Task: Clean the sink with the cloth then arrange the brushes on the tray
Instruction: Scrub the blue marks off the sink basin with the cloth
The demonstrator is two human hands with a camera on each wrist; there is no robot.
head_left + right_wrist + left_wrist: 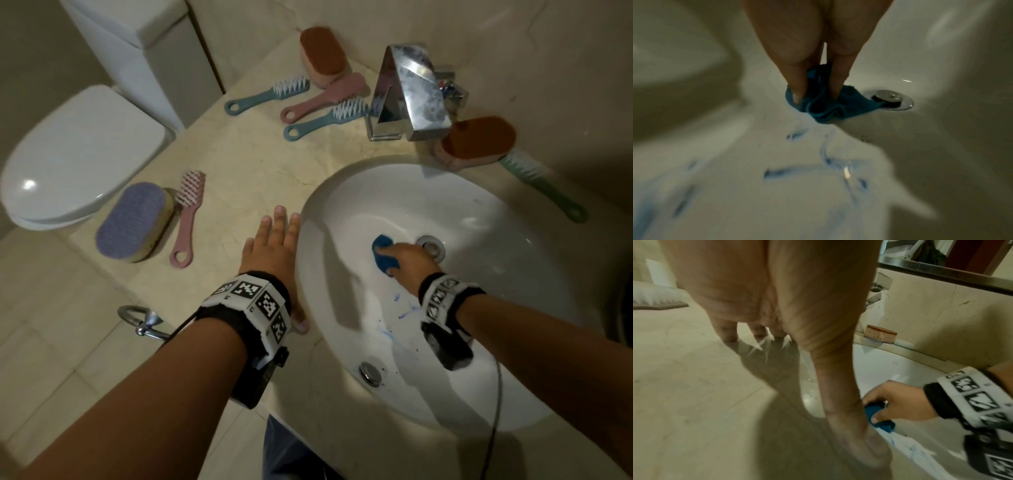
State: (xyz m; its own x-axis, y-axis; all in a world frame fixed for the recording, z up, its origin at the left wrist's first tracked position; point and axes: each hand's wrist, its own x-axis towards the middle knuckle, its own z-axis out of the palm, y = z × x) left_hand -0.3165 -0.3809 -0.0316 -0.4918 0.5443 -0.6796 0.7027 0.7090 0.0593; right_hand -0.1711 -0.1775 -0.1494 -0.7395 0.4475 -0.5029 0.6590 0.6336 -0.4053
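I am pinching the blue cloth (824, 104) under my right hand (407, 260), just beside the drain (431, 245) inside the sink (479, 212); my left hand (274, 246) is lying flat, fingers straight.

Cloth (383, 255) in sink (342, 212) beside drain (431, 245); brushes (322, 99) on counter (239, 154) left of tap (411, 92).

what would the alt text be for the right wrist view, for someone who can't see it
A right hand pinches a bunched blue cloth against the floor of a white sink, right beside the metal drain. Blurred blue streaks mark the basin nearer the camera.
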